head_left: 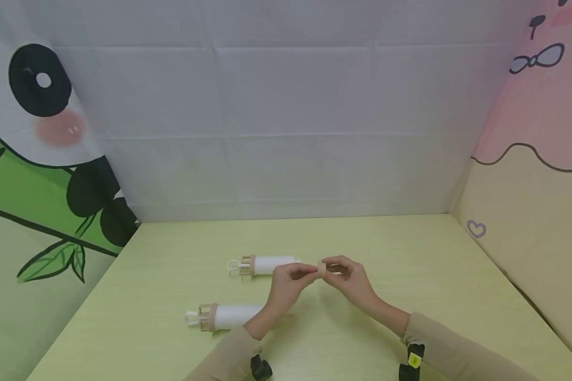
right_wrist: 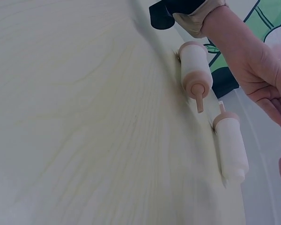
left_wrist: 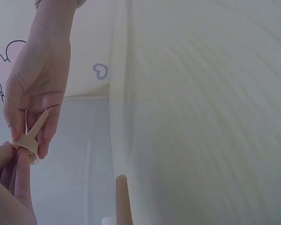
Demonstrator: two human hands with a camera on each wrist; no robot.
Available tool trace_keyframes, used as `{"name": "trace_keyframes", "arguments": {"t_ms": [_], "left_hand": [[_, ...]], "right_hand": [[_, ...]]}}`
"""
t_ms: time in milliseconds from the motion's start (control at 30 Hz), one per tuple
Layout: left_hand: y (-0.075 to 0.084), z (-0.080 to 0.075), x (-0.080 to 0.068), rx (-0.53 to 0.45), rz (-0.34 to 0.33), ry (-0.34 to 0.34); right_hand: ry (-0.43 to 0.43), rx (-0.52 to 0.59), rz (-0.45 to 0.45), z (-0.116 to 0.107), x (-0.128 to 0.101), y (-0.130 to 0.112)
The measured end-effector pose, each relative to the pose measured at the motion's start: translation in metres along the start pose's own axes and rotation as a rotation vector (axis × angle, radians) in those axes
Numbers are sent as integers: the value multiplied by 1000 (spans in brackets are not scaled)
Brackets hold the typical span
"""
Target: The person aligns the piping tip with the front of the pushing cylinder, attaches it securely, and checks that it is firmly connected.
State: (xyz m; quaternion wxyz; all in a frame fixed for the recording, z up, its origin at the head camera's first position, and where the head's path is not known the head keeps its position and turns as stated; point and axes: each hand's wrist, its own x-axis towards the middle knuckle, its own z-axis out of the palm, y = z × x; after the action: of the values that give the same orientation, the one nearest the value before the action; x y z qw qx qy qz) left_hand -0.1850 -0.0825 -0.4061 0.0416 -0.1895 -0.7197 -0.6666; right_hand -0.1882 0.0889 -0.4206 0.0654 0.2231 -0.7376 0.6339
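While both hands meet above the middle of the table (head_left: 391, 248), they share one small beige nozzle (head_left: 321, 268) held between them. The left hand (head_left: 288, 283) has its fingers curled in, pinching the nozzle's ring end at the fingertips. The right hand (head_left: 350, 280) is likewise curled, thumb and fingers closed on the tapered tip from the other side. In the left wrist view the nozzle shows as a cone on a round collar, its point lying against the right hand's fingers (left_wrist: 42, 133). Two white syringes with beige ends lie on the table: the far syringe (head_left: 267, 264) just behind the left hand, the near syringe (head_left: 229, 316) beside the left forearm, roughly parallel to it and apart from it.
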Motion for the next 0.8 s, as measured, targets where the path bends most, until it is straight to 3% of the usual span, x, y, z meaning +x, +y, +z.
{"name": "trace_keyframes", "arguments": {"t_ms": [167,400,667,800], "left_hand": [[0,-2,0,37,-5,10],[4,-15,1,50,-41,-14],[-1,-50,18,179,19,3],[-2,-74,27,272,6,4]], "right_hand": [[3,-3,1,-2,1,15],[-2,-12,-18,-5,1,18],[-5,-12,-10,-8,2,17],[-5,-18,-5,-10,2,18]]}}
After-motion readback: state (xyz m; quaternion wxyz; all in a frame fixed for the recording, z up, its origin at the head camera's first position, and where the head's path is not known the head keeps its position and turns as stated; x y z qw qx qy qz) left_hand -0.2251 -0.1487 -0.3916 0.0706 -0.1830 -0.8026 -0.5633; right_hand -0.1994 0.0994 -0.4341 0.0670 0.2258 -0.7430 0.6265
